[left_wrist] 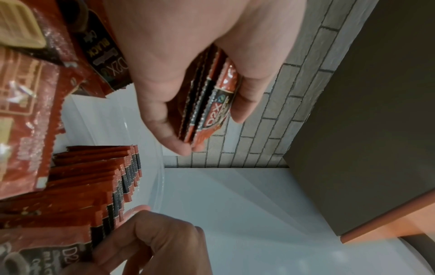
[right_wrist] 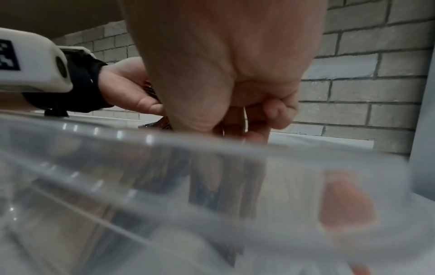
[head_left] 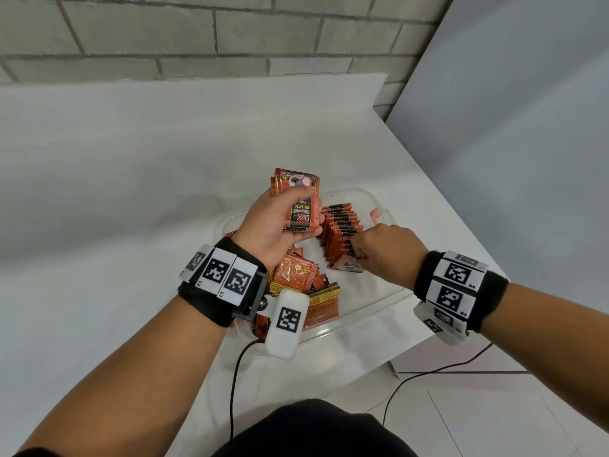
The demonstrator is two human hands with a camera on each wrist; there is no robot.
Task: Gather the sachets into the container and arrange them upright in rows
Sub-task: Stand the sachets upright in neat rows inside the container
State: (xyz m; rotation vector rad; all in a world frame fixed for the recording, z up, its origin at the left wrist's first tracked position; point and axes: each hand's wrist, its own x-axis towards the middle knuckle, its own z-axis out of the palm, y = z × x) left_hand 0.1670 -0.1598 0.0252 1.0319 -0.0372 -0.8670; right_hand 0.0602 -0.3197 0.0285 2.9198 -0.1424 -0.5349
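Note:
A clear plastic container (head_left: 369, 305) sits on the white table. Inside it a row of orange-and-black sachets (head_left: 341, 227) stands upright, also visible in the left wrist view as a leaning row of sachets (left_wrist: 94, 178). Loose sachets (head_left: 296, 275) lie jumbled in the near left part. My left hand (head_left: 280, 222) hovers above the container and grips a small stack of sachets (head_left: 298, 196), seen edge-on as a held stack (left_wrist: 207, 104). My right hand (head_left: 379, 245) is curled at the near end of the row and pinches the nearest sachet (head_left: 347, 263).
The table edge runs diagonally to the right, with the floor beyond. A grey panel (head_left: 514, 110) stands at the right and a brick wall (head_left: 197, 34) behind. Black cables (head_left: 428, 371) hang from both wrist units. The container's blurred rim (right_wrist: 212, 158) fills the right wrist view.

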